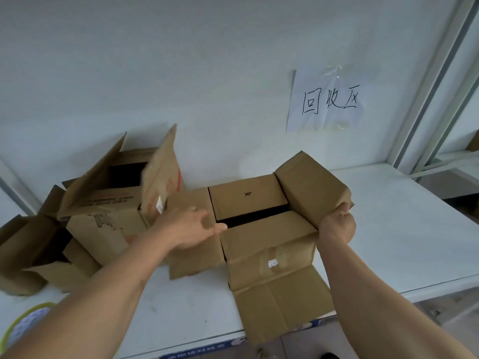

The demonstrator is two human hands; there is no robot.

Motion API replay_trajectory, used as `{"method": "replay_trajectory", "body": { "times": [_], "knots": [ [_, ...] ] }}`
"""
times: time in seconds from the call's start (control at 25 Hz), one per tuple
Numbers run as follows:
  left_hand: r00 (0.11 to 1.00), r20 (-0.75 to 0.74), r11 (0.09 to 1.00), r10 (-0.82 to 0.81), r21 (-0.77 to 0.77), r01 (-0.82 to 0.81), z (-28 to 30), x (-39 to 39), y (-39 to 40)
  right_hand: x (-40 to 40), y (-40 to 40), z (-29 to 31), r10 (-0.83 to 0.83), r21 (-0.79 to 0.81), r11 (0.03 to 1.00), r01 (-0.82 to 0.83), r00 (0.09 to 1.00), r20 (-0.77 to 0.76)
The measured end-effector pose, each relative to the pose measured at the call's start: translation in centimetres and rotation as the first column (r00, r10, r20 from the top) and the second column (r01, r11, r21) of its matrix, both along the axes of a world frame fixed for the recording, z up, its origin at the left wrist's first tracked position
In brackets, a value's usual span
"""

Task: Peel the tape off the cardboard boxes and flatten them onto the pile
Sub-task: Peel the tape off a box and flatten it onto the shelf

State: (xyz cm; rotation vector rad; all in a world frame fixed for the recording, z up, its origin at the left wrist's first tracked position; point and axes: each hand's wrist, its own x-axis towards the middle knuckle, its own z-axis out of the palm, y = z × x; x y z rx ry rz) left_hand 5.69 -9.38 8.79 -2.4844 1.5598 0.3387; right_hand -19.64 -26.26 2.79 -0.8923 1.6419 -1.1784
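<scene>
Two hands on cardboard box [259, 229]: right hand [337, 226] gripping flap, left hand [191, 226] loose-fingered against side; overhanging tabletop [388, 242], could slide off.

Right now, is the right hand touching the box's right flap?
Touching. The head view shows the right hand gripping the lower edge of the right flap of the box, fingers curled over it.
</scene>
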Motion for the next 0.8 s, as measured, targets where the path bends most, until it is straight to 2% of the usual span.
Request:
{"method": "replay_trajectory", "body": {
  "times": [0.12,0.2,0.28,0.44,0.48,0.52,0.6,0.64,0.72,0.8],
  "knots": [
    [0.998,0.061,0.998,-0.023,-0.06,0.027,-2.8,1.3,-2.0,0.0,-2.3,0.0,0.112,0.096,0.991,-0.094,0.972,-0.209],
    [0.999,-0.023,0.99,-0.023,-0.137,0.019,-3.9,2.1,-4.0,0.5,-3.5,-0.2,0.113,0.11,0.99,-0.093,0.973,-0.202],
    [0.993,-0.118,0.989,0.025,-0.139,-0.041,-4.4,2.9,-6.4,1.2,-5.1,-0.9,0.099,0.116,0.99,-0.074,0.969,-0.224],
    [0.984,-0.115,0.985,0.136,-0.091,-0.147,-5.1,3.9,-10.7,2.1,-6.1,-1.7,0.017,0.044,0.999,-0.005,0.961,-0.275],
    [0.981,-0.115,0.982,0.157,-0.087,-0.167,-5.4,4.0,-11.4,2.3,-6.2,-1.8,-0.046,0.007,0.999,0.05,0.966,-0.255],
    [0.979,-0.107,0.979,0.172,-0.087,-0.182,-5.7,3.9,-11.9,2.4,-6.3,-2.0,-0.083,-0.067,0.996,0.065,0.946,-0.314],
    [0.979,-0.075,0.976,0.189,-0.09,-0.196,-6.0,3.5,-12.4,2.7,-6.2,-2.2,-0.059,-0.219,0.972,-0.083,0.818,-0.573],
    [0.978,-0.073,0.974,0.194,-0.102,-0.201,-6.1,3.3,-12.4,2.7,-6.4,-2.3,-0.042,-0.248,0.95,-0.192,0.706,-0.707],
    [0.977,-0.105,0.969,0.187,-0.144,-0.201,-6.1,3.3,-12.3,2.7,-6.9,-2.3,-0.001,-0.195,0.935,-0.296,0.547,-0.837],
    [0.977,-0.145,0.965,0.156,-0.187,-0.182,-6.2,3.4,-11.7,2.7,-6.9,-2.3,0.061,-0.094,0.949,-0.301,0.468,-0.882]
  ]
}}
